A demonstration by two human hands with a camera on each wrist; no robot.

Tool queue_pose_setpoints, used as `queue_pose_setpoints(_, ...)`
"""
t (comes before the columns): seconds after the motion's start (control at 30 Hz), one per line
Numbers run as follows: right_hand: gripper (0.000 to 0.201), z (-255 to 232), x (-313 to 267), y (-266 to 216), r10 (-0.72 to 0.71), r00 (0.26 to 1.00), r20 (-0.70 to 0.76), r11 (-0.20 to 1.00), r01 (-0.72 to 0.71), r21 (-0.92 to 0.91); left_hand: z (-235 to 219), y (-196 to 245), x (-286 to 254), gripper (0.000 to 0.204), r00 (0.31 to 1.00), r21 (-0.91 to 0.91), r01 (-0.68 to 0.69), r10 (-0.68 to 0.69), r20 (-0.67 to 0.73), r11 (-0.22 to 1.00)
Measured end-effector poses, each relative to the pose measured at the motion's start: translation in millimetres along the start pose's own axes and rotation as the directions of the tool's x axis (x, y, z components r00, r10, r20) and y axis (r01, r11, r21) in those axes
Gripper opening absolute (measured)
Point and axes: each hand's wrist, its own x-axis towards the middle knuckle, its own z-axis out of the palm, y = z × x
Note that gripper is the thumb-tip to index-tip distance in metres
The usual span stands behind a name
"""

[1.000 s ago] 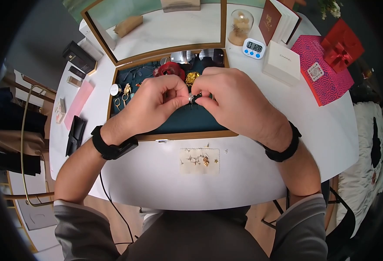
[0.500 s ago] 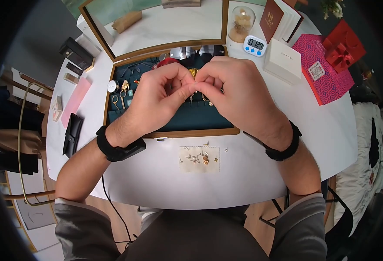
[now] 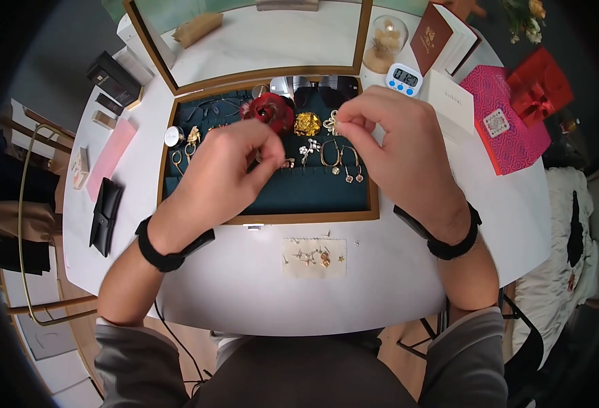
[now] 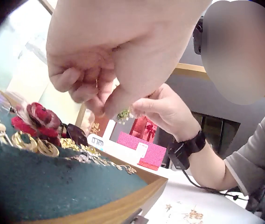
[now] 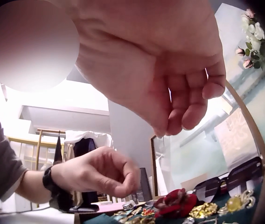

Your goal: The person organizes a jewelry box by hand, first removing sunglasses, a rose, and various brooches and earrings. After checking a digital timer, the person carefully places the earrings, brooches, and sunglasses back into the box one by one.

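Note:
Over the left half of an open jewelry box, my left hand has its fingers curled and its thumb brought in toward the index finger. My right hand hovers over the box's right side, thumb and index fingertips together. I cannot tell whether something tiny is hidden between the fingertips. Under the hands, the dark green lining holds a red flower, a gold brooch, silver earrings, hoop earrings and drop earrings. A silver looped piece lies right beside the right fingertips.
A cream cloth with several small earrings lies before the box. The mirrored lid stands up behind. To the right are a timer, a white box and a pink package; a black case lies left.
The hands, whose fingertips met over the middle of the box, have parted, left hand toward the left and right hand toward the right. The jewelry between them now shows.

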Motion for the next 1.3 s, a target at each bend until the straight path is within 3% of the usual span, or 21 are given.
queue_pose_setpoints(0.1, 0.006, 5.1, -0.9, 6.1, 0.033, 0.996, 0.088, 0.992, -0.021, -0.123, -8.3, -2.2, -11.5, 0.009, 0.978, 0.275, -0.141, 0.091, 0.187, 0.951)
queue_pose_setpoints(0.13, 0.003, 9.5, -3.0, 8.5, 0.059, 0.989, 0.136, 0.988, -0.038, -0.152, -8.7, -0.6, -15.4, 0.009, 0.979, 0.27, -0.14, 0.093, 0.182, 0.953)
queue_pose_setpoints(0.2, 0.006, 13.1, -5.1, 8.1, 0.089, 0.977, 0.192, 0.981, -0.053, -0.187, -6.0, 2.7, -25.3, 0.004, 0.945, 0.351, -0.188, 0.071, 0.32, 0.917)
queue_pose_setpoints(0.27, 0.008, 14.8, -6.0, 5.9, 0.178, 0.919, 0.351, 0.974, -0.115, -0.194, -4.0, 12.8, -31.1, 0.007, 0.933, 0.369, -0.164, 0.022, 0.359, 0.915)
queue_pose_setpoints(0.33, 0.007, 17.3, -8.2, 5.1, 0.167, 0.911, 0.377, 0.976, -0.1, -0.192, -1.2, 15.1, -35.7, 0.009, 0.896, 0.359, -0.226, 0.049, 0.441, 0.906)
queue_pose_setpoints(1.1, 0.003, 25.7, -12.2, 3.9, 0.174, 0.868, 0.464, 0.971, -0.074, -0.226, -0.9, 5.1, -37.8, 0.008, 0.891, 0.386, -0.262, 0.067, 0.449, 0.884)
queue_pose_setpoints(1.3, 0.005, 32.0, -18.6, 6.3, 0.063, 0.899, 0.432, 0.959, 0.066, -0.276, 1.5, 5.1, -38.2, 0.006, 0.896, 0.368, -0.252, 0.071, 0.439, 0.895)
